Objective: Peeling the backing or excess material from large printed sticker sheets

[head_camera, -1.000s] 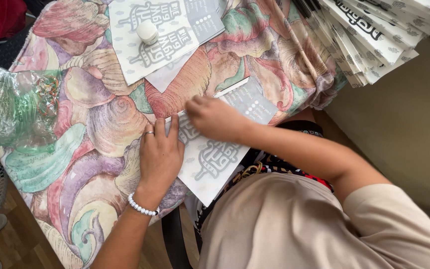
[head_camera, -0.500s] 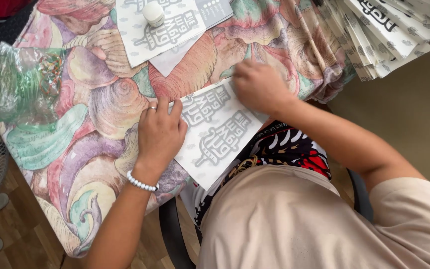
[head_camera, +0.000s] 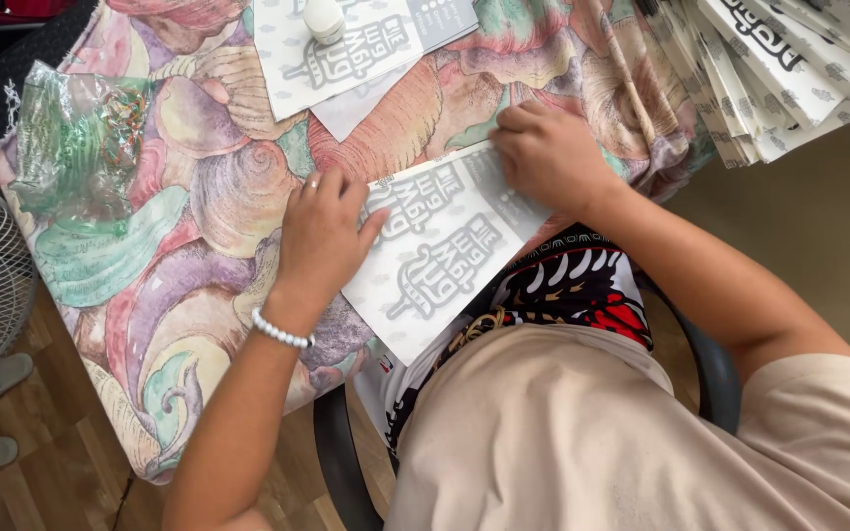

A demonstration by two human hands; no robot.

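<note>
Nearest us, our left hand (head_camera: 322, 231) lies flat, fingers spread, pinning the near-left edge of the printed paper sheet (head_camera: 435, 251), which overhangs the table edge toward our lap. Since half a second ago our right hand (head_camera: 548, 152) has slid further along the sheet's far edge, fingers curled and pressing; a crease appears to be forming there. Beyond the left hand: clear plastic bag (head_camera: 81, 147). Beyond the right: stacked paper bags (head_camera: 789, 69).
</note>
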